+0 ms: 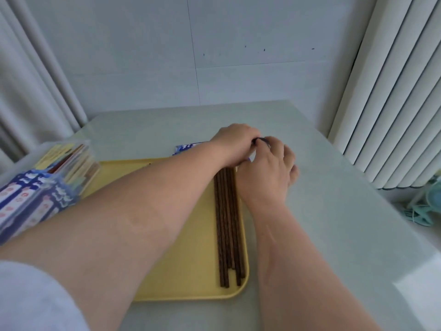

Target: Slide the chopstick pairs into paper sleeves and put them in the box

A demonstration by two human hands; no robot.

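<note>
Sleeving step. My left hand (235, 144) curls around the blue paper sleeve (188, 147) just beyond the yellow tray (181, 235), apparently steadying its mouth. My right hand (267, 170) pinches the dark chopstick ends (260, 140) to feed them in. The remaining chopsticks (228, 223) lie along the tray's right edge, and the box (47, 187) stands at the left.
</note>
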